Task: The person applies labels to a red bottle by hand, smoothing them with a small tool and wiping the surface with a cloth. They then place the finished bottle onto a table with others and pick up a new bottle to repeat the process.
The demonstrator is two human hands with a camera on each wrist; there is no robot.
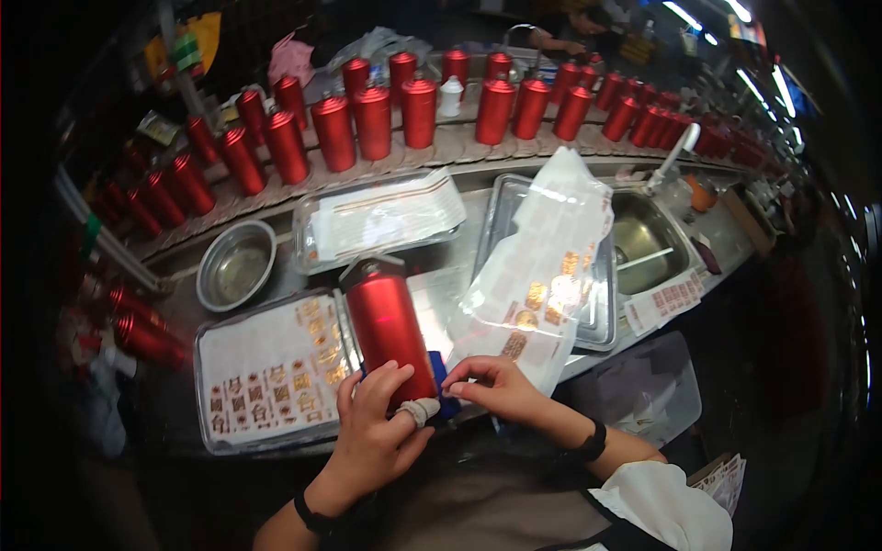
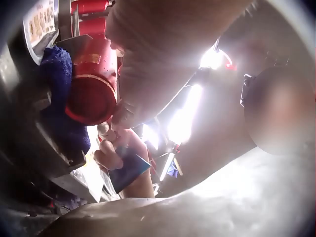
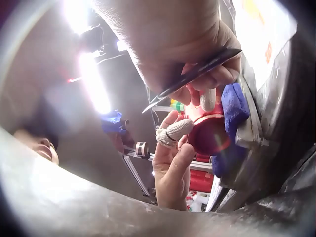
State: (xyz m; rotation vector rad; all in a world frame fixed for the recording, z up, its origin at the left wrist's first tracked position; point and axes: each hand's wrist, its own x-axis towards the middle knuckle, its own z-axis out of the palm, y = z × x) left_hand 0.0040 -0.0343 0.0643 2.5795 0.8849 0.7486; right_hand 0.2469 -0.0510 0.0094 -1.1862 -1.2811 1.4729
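Observation:
A red metal bottle (image 1: 384, 312) lies on its side at the work spot, its round base towards the person. The fingers of the left hand (image 1: 377, 436) rest on its near end; one finger wears a knitted finger cover (image 1: 421, 410). Close beside the base, the right hand (image 1: 501, 390) has its fingertips bent together. In the right wrist view, that hand pinches a thin flat dark blade (image 3: 192, 79). Blue padding (image 3: 235, 106) sits by the bottle's base. A tray with a sheet of gold and brown decals (image 1: 266, 376) lies left of the bottle.
Many red bottles (image 1: 372, 119) stand on a shelf behind. Around the counter are a metal bowl (image 1: 236, 266), a tray with striped sheets (image 1: 390, 216), a large plastic-covered decal sheet (image 1: 537, 266), a sink (image 1: 648, 239) and a clear bin (image 1: 643, 386) below the right edge.

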